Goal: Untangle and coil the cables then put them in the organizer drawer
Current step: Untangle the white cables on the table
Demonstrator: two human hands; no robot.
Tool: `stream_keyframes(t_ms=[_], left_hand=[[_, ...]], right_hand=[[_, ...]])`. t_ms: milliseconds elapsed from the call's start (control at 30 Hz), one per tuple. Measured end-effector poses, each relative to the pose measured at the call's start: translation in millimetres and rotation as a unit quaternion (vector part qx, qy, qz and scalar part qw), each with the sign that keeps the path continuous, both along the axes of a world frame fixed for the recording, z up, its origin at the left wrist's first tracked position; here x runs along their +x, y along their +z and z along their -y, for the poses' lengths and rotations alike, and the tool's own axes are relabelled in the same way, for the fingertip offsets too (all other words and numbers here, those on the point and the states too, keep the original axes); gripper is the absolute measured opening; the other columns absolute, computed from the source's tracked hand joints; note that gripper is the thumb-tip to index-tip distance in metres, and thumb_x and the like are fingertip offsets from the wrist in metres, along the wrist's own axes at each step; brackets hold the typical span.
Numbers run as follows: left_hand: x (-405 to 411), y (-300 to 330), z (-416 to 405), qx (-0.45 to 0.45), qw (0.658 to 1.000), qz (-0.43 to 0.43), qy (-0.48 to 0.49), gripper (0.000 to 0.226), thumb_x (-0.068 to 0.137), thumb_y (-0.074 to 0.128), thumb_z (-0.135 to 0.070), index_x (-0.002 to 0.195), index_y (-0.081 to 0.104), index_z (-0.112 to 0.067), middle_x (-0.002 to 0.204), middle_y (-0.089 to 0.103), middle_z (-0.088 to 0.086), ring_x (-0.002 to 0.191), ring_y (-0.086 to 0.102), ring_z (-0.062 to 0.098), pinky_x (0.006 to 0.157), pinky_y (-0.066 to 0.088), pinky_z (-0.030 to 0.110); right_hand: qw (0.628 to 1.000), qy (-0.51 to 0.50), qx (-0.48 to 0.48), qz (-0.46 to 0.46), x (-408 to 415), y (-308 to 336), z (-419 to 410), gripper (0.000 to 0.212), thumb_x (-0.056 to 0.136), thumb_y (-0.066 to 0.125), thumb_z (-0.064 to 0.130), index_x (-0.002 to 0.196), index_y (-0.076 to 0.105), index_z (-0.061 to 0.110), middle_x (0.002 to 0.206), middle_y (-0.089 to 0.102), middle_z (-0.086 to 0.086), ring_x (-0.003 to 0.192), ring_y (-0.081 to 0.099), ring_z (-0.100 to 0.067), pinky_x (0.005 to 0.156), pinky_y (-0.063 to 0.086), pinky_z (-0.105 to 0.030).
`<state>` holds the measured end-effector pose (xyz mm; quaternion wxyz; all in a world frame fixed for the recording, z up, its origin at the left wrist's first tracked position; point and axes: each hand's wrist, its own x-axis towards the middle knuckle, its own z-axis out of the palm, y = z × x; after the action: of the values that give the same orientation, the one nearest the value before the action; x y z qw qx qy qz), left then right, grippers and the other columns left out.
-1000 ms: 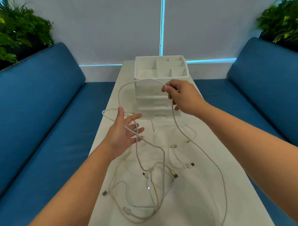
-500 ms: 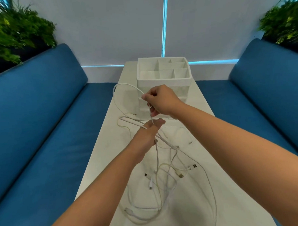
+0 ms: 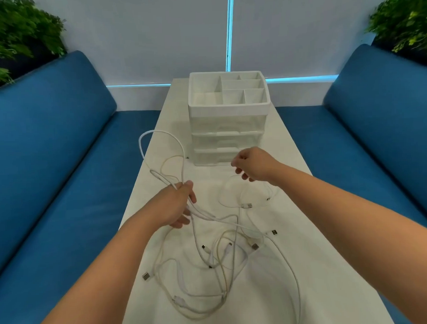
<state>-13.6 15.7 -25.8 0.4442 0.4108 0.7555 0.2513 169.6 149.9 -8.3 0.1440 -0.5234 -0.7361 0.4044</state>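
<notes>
Left hand point(image 3: 177, 204) around cable point(image 3: 181, 160)

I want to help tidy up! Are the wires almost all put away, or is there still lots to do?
Still lots to do. Nothing looks done yet: the white cables lie tangled on the table, none coiled. In hand: the left hand grips a few strands, one looping up beside the organizer; the right hand hovers with curled fingers, seemingly holding nothing. Left: untangling, coiling, opening a drawer (all look shut) and putting cables inside.
</notes>
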Motion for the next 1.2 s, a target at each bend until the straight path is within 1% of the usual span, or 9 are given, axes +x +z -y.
stream_keyframes(t_ms=[200,367,467,567,667,767,867,900,1200], left_hand=[[2,-10,-8,0.002,0.998,-0.051,-0.040,0.048,0.104,0.027,-0.047,0.097,0.060,-0.012,0.068,0.073,0.015,0.057,0.067,0.023,0.061,0.046,0.030],[6,-14,-19,0.108,0.992,0.054,0.037,0.042,0.105,0.036,-0.028,0.086,0.064,-0.003,0.074,0.073,0.016,0.065,0.068,0.024,0.063,0.050,0.032],[8,-10,-25,0.167,0.973,0.144,0.062,0.030,0.103,0.038,-0.014,0.093,0.063,-0.001,0.082,0.074,0.014,0.074,0.069,0.023,0.069,0.056,0.031],[10,0,-32,0.206,0.945,0.242,0.081,0.022,0.104,0.040,-0.011,0.102,0.060,-0.002,0.081,0.073,0.014,0.074,0.070,0.024,0.070,0.061,0.032],[12,8,-36,0.226,0.912,0.326,0.104,0.018,0.105,0.041,-0.013,0.107,0.057,-0.005,0.069,0.069,0.010,0.062,0.067,0.021,0.061,0.060,0.032],[12,12,-40,0.237,0.898,0.348,0.127,0.011,0.104,0.044,-0.014,0.107,0.053,-0.008,0.057,0.057,0.003,0.048,0.053,0.014,0.049,0.050,0.025],[11,12,-42,0.229,0.890,0.368,0.141,0.014,0.101,0.051,-0.026,0.094,0.048,-0.015,0.056,0.044,-0.003,0.045,0.034,0.008,0.039,0.030,0.018],[11,13,-42,0.225,0.885,0.381,0.142,0.020,0.100,0.052,-0.032,0.088,0.046,-0.018,0.058,0.042,-0.004,0.046,0.030,0.006,0.039,0.024,0.016],[24,39,-46,0.228,0.869,0.413,0.146,0.046,0.093,0.050,-0.057,0.066,0.034,-0.024,0.061,0.034,-0.007,0.045,0.020,0.004,0.035,0.015,0.015]], right_hand=[[0.993,-0.045,-0.068,0.091,20,-57,-23,0.027,0.094,0.050,0.012,0.104,0.065,-0.008,0.094,0.070,-0.021,0.067,0.057,-0.025,0.058,0.046,-0.030],[0.986,-0.047,-0.073,0.141,22,-91,-35,0.023,0.093,0.056,0.024,0.091,0.066,0.003,0.087,0.066,-0.015,0.072,0.057,-0.024,0.069,0.051,-0.034],[0.984,-0.022,0.007,0.177,18,-107,-34,0.038,0.090,0.062,0.037,0.065,0.050,0.011,0.066,0.052,-0.004,0.064,0.050,-0.019,0.056,0.039,-0.027],[0.987,0.025,0.073,0.139,7,-117,-28,0.034,0.081,0.070,0.043,0.089,0.053,0.015,0.087,0.055,0.000,0.075,0.053,-0.017,0.064,0.040,-0.027],[0.950,0.189,0.119,0.218,-8,-126,-24,0.045,0.082,0.069,0.044,0.114,0.055,0.016,0.111,0.052,-0.002,0.099,0.049,-0.020,0.081,0.042,-0.031],[0.937,0.223,0.102,0.250,-13,-129,-25,0.037,0.089,0.062,0.035,0.118,0.052,0.015,0.114,0.054,-0.003,0.103,0.051,-0.022,0.081,0.039,-0.032],[0.928,0.239,0.091,0.271,-6,-130,-30,0.006,0.095,0.051,0.019,0.092,0.051,0.015,0.101,0.059,-0.006,0.088,0.051,-0.022,0.072,0.038,-0.029],[0.929,0.238,0.075,0.275,-2,-128,-30,0.013,0.095,0.050,0.018,0.083,0.047,0.017,0.096,0.056,-0.005,0.085,0.049,-0.021,0.070,0.036,-0.028],[0.997,-0.044,-0.013,-0.061,8,-26,-29,0.016,0.092,0.049,0.018,0.077,0.045,0.014,0.070,0.049,-0.003,0.061,0.044,-0.017,0.058,0.039,-0.029]])
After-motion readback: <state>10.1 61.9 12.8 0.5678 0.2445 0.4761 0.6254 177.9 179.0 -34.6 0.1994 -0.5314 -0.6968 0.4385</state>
